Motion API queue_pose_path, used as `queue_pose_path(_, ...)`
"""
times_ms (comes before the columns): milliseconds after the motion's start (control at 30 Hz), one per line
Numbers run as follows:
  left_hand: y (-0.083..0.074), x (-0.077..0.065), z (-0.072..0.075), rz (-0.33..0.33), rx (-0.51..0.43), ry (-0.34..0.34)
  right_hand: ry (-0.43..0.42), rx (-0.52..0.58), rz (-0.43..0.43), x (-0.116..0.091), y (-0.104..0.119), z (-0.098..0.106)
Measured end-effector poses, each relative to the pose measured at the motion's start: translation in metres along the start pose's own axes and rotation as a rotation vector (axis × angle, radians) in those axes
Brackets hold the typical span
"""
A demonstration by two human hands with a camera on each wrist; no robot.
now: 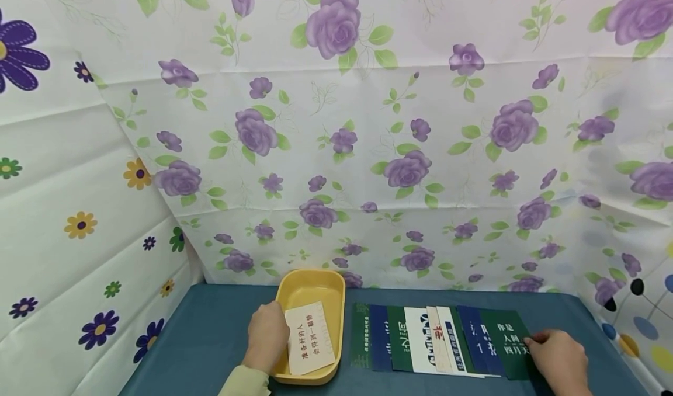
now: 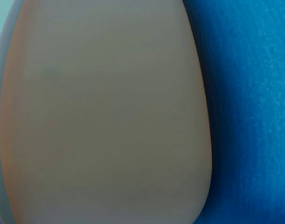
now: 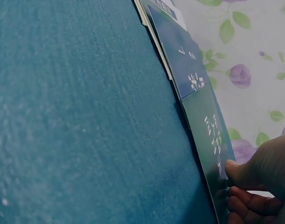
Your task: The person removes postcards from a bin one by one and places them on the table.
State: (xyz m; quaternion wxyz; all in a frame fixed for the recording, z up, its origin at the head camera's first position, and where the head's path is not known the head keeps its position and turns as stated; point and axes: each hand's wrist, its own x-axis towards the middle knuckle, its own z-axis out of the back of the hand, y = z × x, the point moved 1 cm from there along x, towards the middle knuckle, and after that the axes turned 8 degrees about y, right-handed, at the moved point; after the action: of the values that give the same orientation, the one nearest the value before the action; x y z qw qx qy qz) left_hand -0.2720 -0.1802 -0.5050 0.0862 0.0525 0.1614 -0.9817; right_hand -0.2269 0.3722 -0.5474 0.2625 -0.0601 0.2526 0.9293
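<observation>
My left hand [image 1: 267, 336] grips the left rim of a yellow plastic tray [image 1: 340, 320]; its fingertips are hidden. A white card [image 1: 310, 339] with dark Chinese writing lies tilted in the tray. On the right, a dark green card [image 1: 505, 329] with white characters tops the end of an overlapping row. My right hand [image 1: 559, 358] pinches this card's right edge. In the right wrist view, the thumb [image 3: 240, 173] lies on the green card [image 3: 210, 140] and the other fingers curl at its edge. A pale rounded surface [image 2: 109, 112] fills most of the left wrist view.
Several green, blue and white cards [image 1: 420, 349] are fanned out between the tray and my right hand. Everything stands on a table with a blue cloth [image 1: 210, 326]. Flower-printed sheets [image 1: 368, 121] rise behind the table and at both sides.
</observation>
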Motion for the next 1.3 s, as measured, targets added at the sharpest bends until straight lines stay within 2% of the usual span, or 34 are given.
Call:
queue_pose_path(167,-0.001,0.001,-0.001,0.012,-0.002,0.004,0.006,0.005,-0.018,-0.004,0.003,0.003)
queue_pose_path(267,-0.001,0.002,-0.002,0.015,0.000,0.006,-0.023,0.017,0.002,-0.009,0.009,0.006)
queue_pose_path(567,-0.001,0.001,-0.002,0.001,0.003,-0.013,-0.186,0.044,0.155,-0.027,0.045,0.014)
queue_pose_path(800,-0.002,-0.001,-0.001,-0.016,0.012,-0.023,-0.254,0.084,0.249,-0.048,0.087,0.011)
queue_pose_path(1000,-0.001,0.000,-0.001,-0.017,0.016,-0.019,-0.323,0.107,0.375,-0.063,0.128,-0.002)
queue_pose_path(1167,0.000,0.000,0.000,-0.016,0.007,-0.020,-0.306,0.139,0.459,-0.077,0.164,-0.015)
queue_pose_path(1300,0.001,0.000,-0.001,-0.019,0.003,-0.030,-0.239,0.143,0.516,-0.090,0.187,-0.027)
